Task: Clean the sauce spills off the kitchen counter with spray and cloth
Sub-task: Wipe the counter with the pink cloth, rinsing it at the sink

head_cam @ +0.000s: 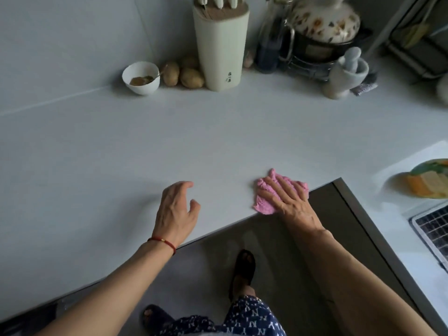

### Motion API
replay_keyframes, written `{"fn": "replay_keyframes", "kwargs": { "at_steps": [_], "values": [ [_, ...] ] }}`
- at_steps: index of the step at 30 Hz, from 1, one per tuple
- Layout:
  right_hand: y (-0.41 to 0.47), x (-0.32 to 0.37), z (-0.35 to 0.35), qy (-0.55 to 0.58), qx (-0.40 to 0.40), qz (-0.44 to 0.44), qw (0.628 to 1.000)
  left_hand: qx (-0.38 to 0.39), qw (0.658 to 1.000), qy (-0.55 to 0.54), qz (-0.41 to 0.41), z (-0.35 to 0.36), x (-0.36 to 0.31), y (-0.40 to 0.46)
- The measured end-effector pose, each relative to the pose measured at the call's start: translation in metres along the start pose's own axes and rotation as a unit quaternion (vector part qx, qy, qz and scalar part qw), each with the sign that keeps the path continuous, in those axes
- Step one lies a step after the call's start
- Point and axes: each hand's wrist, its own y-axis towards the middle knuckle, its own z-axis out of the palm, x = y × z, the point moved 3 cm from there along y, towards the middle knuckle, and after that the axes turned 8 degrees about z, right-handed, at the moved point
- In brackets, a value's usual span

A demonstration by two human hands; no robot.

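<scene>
Single head cam, worn on my head, wide-angle, looking forward and steeply down over the white counter [218, 132]. My left hand [175, 212] and right hand [288, 200] sit low-centre, close to the lens; forearms enter from the bottom edge, feet visible below the counter's front edge. Far side of frame reaches the wall corner w/ knife block [220, 52] and bowl [141, 78], well apart from me. Straight lines bow near the edges. No 2nd view, so no overlap.
</scene>
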Motion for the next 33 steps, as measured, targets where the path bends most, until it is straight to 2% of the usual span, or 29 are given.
{"fn": "replay_keyframes", "kwargs": {
  "at_steps": [3, 5, 7, 8, 10, 12, 13, 14, 15, 16, 17, 18, 21, 23, 24, 28, 29, 31, 33],
  "values": [
    [-0.011, -0.06, -0.016, 0.082, -0.023, 0.105, 0.991, 0.028, 1.0, -0.001, 0.007, 0.016, -0.039, 0.022],
    [-0.013, -0.081, -0.034, 0.157, -0.048, 0.118, 0.979, 0.056, 0.998, -0.026, 0.001, 0.026, -0.067, 0.034],
    [-0.01, -0.089, -0.054, 0.275, -0.079, 0.158, 0.945, 0.103, 0.992, -0.068, -0.002, 0.039, -0.099, 0.046],
    [-0.007, -0.089, -0.067, 0.369, -0.066, 0.205, 0.904, 0.131, 0.986, -0.099, -0.005, 0.046, -0.113, 0.053],
    [-0.004, -0.084, -0.092, 0.596, -0.042, 0.276, 0.753, 0.175, 0.971, -0.163, -0.008, 0.058, -0.144, 0.067],
    [-0.007, -0.078, -0.115, 0.746, -0.039, 0.311, 0.588, 0.225, 0.947, -0.226, -0.027, 0.07, -0.177, 0.082],
    [-0.009, -0.07, -0.125, 0.796, -0.023, 0.311, 0.519, 0.254, 0.926, -0.274, -0.05, 0.075, -0.19, 0.087],
    [-0.012, -0.062, -0.134, 0.831, -0.002, 0.301, 0.468, 0.288, 0.892, -0.34, -0.082, 0.081, -0.204, 0.091],
    [-0.015, -0.054, -0.139, 0.853, 0.009, 0.291, 0.434, 0.315, 0.85, -0.407, -0.11, 0.087, -0.215, 0.092],
    [-0.017, -0.049, -0.143, 0.863, -0.002, 0.286, 0.416, 0.339, 0.809, -0.463, -0.127, 0.092, -0.226, 0.094],
    [-0.019, -0.048, -0.143, 0.863, -0.018, 0.295, 0.409, 0.349, 0.789, -0.489, -0.13, 0.094, -0.234, 0.096],
    [-0.022, -0.049, -0.145, 0.847, -0.044, 0.317, 0.424, 0.349, 0.796, -0.479, -0.123, 0.096, -0.239, 0.098],
    [-0.038, -0.058, -0.144, 0.782, -0.083, 0.371, 0.494, 0.316, 0.869, -0.377, -0.049, 0.106, -0.241, 0.111],
    [-0.051, -0.063, -0.138, 0.739, -0.092, 0.385, 0.545, 0.326, 0.888, -0.325, 0.004, 0.113, -0.244, 0.122],
    [-0.06, -0.069, -0.132, 0.719, -0.105, 0.407, 0.554, 0.338, 0.891, -0.302, 0.028, 0.117, -0.249, 0.126],
    [-0.09, -0.093, -0.114, 0.721, -0.138, 0.474, 0.486, 0.356, 0.891, -0.278, 0.049, 0.134, -0.273, 0.138],
    [-0.093, -0.105, -0.114, 0.712, -0.157, 0.482, 0.487, 0.363, 0.885, -0.286, 0.052, 0.141, -0.282, 0.142],
    [-0.092, -0.129, -0.122, 0.666, -0.206, 0.493, 0.52, 0.384, 0.871, -0.302, 0.049, 0.153, -0.299, 0.151],
    [-0.085, -0.161, -0.131, 0.606, -0.238, 0.491, 0.579, 0.38, 0.87, -0.315, 0.012, 0.178, -0.324, 0.165]
  ]
}}
